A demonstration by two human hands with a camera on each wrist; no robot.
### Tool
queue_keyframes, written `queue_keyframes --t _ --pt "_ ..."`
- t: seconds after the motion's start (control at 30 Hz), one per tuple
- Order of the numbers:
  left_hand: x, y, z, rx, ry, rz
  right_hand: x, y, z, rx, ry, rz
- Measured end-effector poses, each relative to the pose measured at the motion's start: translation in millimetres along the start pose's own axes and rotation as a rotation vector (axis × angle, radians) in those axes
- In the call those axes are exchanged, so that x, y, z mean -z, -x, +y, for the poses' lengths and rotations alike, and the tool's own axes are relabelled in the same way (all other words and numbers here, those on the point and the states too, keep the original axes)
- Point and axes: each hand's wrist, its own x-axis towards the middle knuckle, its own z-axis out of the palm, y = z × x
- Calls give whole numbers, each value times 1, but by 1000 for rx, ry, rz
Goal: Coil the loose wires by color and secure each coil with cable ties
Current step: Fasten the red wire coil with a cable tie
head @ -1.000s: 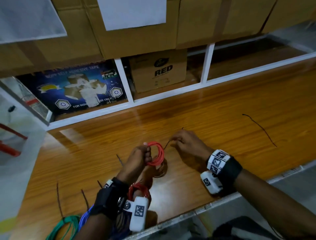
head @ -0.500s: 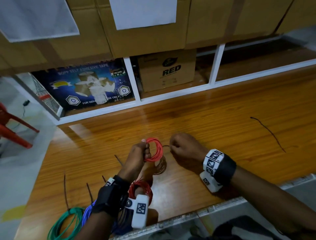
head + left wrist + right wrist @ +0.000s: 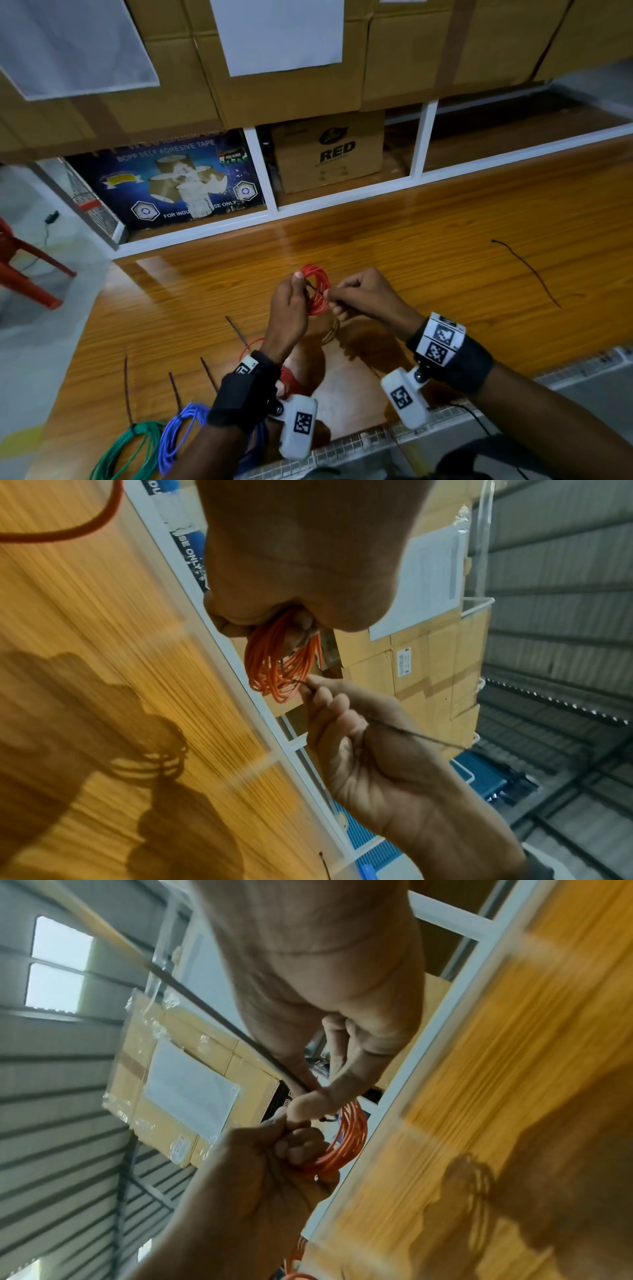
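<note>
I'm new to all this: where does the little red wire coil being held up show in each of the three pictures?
Head: the red coil is at centre, raised between both hands.
Left wrist: centre, hanging below the left hand.
Right wrist: lower centre, beside the right hand, partly hidden by the left hand's fingers.
Shared landmark: the black cable tie pinched at the coil.
</note>
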Motion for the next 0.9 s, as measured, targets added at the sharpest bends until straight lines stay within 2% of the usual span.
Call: queue_keyframes --t 0.13,0.3,0.47,0.67,0.9 --pt "-9 6 6 -86 -22 -4 -4 -1 -1 -58 -320 -37" --pt "-10 11 15 -168 -14 28 -15 5 -1 1 -539 -64" --pt "-8 11 10 -145 -49 27 -18 8 8 25 -515 -37" --pt "-12 16 0 -22 -17 31 -21 13 17 50 -433 18" --pt "-16 21 -2 19 19 31 -21 20 23 39 -389 -41"
